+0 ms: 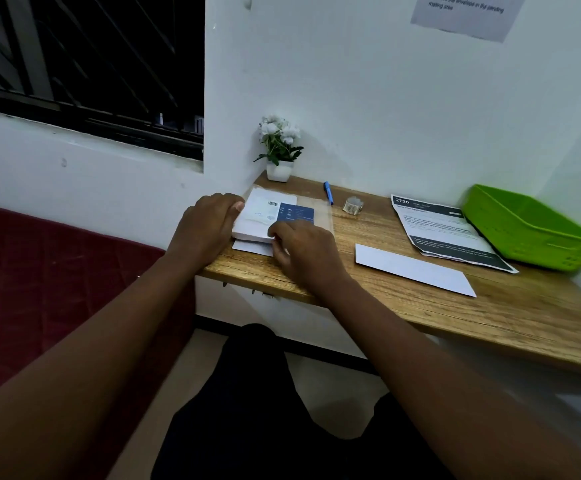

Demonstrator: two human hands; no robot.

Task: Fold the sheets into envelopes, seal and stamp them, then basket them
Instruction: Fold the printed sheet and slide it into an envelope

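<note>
- The task looks to be at an early stage: the green basket (524,226), at 3 o'clock on the wooden desk (455,306), shows nothing inside from this angle.
- 1 folded white sheet (414,268) lies flat near the desk's middle, at about 4 o'clock from the hands and well apart from them; whether it is sealed cannot be told.
- I see no stamp on it, so sealing, stamping and basketing all appear left to do.
- A printed sheet (448,230) lies unfolded just beside the basket, its far corner touching or under the basket's edge.
- The pack of envelopes (265,216) sits at the desk's 9 o'clock corner, on top of another white sheet (251,247).
- The left hand (206,223) reaches forward with a nearly straight arm, fingers curled over the pack's left edge and holding it steady.
- The right hand (299,247) rests at the pack's near right corner, at 5 o'clock from its centre, fingertips bent down; they seem to pinch or lift the top piece, though the exact grip is hidden.
- A blue pen (328,192) and a tape roll (353,205) lie toward 12 o'clock, untouched.
</note>
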